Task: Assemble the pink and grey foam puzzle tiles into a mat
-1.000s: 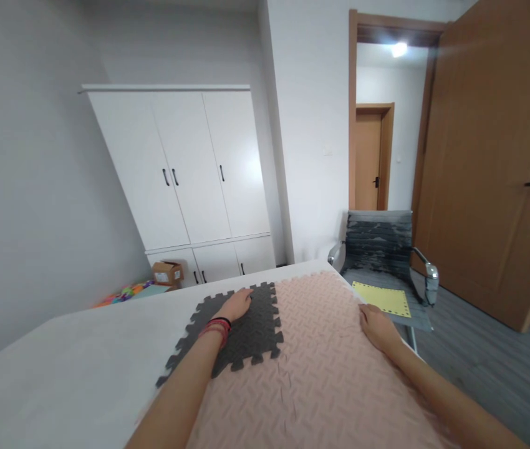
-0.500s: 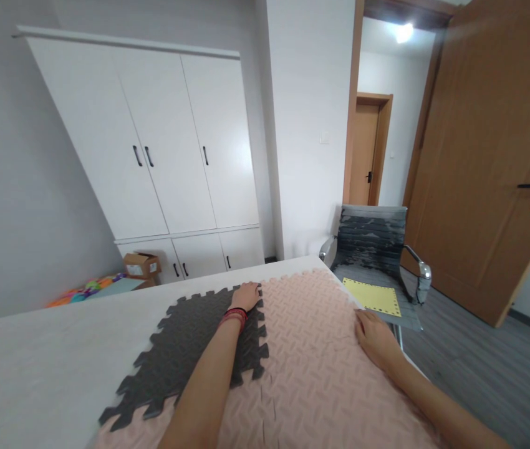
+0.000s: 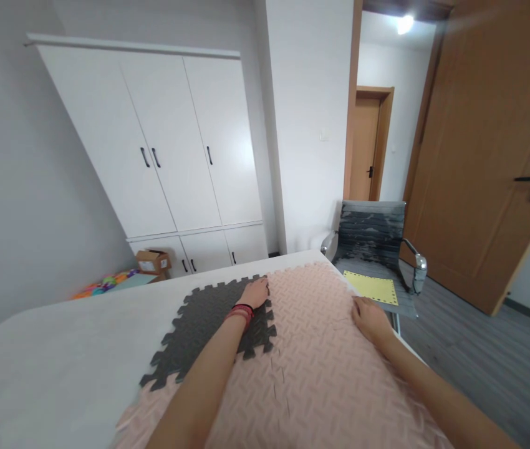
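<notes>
A dark grey foam tile (image 3: pixel 199 324) with jigsaw edges lies flat on the white tabletop. Its right side meets the large pink foam mat (image 3: pixel 312 355), though its teeth along that side appear to lie over the pink rather than sit in it. My left hand (image 3: pixel 254 293), with red and black bands at the wrist, rests palm down on the tile's far right corner, fingers laid out along the seam. On the pink mat's right edge lies my right hand (image 3: pixel 371 319), fingers stretched forward and partly hidden by the hand's back.
Beyond the table's right edge stands a grey chair (image 3: pixel 371 237) with a yellow foam sheet (image 3: pixel 370 288) on its seat. A white cabinet (image 3: pixel 190 149) is behind the table. A cardboard box (image 3: pixel 151 262) and colourful items (image 3: pixel 103 284) sit at the far left. The wooden door (image 3: pixel 484 156) stands ajar.
The view has shifted slightly, so the tile and cabinet appear further right. Both hands keep their places on the tile and mat.
</notes>
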### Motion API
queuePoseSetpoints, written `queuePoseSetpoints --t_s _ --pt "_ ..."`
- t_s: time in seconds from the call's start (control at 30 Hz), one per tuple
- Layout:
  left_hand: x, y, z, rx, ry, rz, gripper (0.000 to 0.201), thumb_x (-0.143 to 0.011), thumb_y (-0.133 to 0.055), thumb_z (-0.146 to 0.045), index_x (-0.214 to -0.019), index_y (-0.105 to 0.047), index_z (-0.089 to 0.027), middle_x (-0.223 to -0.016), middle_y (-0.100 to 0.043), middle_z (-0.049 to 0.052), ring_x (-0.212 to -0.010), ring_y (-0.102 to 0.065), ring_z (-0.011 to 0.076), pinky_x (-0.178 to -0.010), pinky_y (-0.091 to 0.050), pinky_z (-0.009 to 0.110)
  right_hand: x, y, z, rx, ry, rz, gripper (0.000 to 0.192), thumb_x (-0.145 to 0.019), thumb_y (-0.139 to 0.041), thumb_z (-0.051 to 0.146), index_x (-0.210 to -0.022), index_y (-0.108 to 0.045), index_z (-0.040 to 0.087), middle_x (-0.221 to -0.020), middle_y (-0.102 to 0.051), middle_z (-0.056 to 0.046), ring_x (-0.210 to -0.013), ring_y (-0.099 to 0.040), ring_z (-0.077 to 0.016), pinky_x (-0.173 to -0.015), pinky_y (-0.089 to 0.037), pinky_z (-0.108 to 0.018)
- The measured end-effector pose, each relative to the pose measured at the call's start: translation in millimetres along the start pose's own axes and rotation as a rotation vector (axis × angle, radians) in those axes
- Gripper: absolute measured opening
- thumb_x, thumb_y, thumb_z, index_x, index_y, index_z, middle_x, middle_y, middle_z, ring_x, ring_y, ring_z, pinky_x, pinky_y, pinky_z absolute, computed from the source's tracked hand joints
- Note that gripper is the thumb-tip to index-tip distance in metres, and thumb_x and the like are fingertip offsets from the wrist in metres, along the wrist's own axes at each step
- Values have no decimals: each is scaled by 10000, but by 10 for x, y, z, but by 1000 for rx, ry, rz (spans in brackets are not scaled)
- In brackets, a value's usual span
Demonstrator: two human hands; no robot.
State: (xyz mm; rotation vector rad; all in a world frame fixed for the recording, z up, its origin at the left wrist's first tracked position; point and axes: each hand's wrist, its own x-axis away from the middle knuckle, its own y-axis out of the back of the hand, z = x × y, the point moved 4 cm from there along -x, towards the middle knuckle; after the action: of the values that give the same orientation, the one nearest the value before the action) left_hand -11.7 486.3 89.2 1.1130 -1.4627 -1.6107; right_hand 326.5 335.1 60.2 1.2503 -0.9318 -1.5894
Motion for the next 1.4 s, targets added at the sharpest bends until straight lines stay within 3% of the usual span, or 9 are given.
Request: queuePoseSetpoints --t_s 0.13,0.23,0.47,0.7,0.87,1.0,1.13,1.4 --pt "441 69 31 12 -44 5 420 -873 -533 -395 -1243 -491 -201 -1320 -484 91 -1175 -491 241 -990 -410 509 23 -1 -9 -22 -18 13 428 -896 -324 293 -1186 -582 112 -1191 -611 -145 -1156 -509 -227 -1005 -339 -327" --pt "614 60 34 30 -11 40 446 -874 -527 -403 -1273 -467 -211 -1347 -462 94 -1197 -474 250 -999 -400 519 35 18 -4 -35 -31 18 431 -893 -327 293 -1189 -578 104 -1190 -609 -152 -1148 -514 -239 -998 -347 -340" --pt "587 -8 -132 39 139 13 432 -868 -535 -405 -1246 -487 -201 -1327 -474 92 -1199 -468 257 -992 -400 528 29 14 -24 -65 -56 16 424 -899 -331 316 -1190 -578 132 -1190 -614 -126 -1141 -521 -228 -992 -349 -326" --pt "603 11 -168 86 180 20 436 -865 -540 -405 -1245 -487 -197 -1324 -476 93 -1192 -474 256 -986 -406 526 43 13 -27 -78 -56 21 457 -915 -294 367 -1195 -573 137 -1213 -602 -122 -1153 -514 -225 -982 -357 -327" --pt "896 206 -231 128 118 28 484 -871 -526 -416 -1300 -442 -209 -1388 -421 100 -1253 -422 275 -1037 -341 560 83 57 6 -74 -39 20 445 -912 -290 354 -1146 -600 135 -1153 -630 -130 -1103 -548 -227 -948 -388 -336" --pt "1285 414 -380 167 -72 41 450 -888 -497 -415 -1293 -456 -224 -1379 -443 88 -1243 -437 250 -1054 -328 536 74 -6 -33 -67 -7 34 465 -911 -288 380 -1173 -585 137 -1197 -607 -131 -1139 -527 -236 -969 -379 -346" --pt "1578 450 -466 164 -123 38 415 -901 -476 -396 -1280 -470 -226 -1345 -479 82 -1231 -452 240 -1052 -331 531 47 -80 -88 -66 1 49 492 -912 -274 387 -1205 -566 123 -1209 -597 -147 -1148 -521 -250 -980 -373 -369" --pt "1508 343 -513 122 -21 14 395 -877 -507 -431 -1210 -517 -217 -1241 -528 78 -1146 -495 237 -956 -424 493 42 -66 -105 -84 -25 49 467 -906 -296 380 -1193 -586 152 -1194 -612 -130 -1141 -529 -234 -977 -370 -354"
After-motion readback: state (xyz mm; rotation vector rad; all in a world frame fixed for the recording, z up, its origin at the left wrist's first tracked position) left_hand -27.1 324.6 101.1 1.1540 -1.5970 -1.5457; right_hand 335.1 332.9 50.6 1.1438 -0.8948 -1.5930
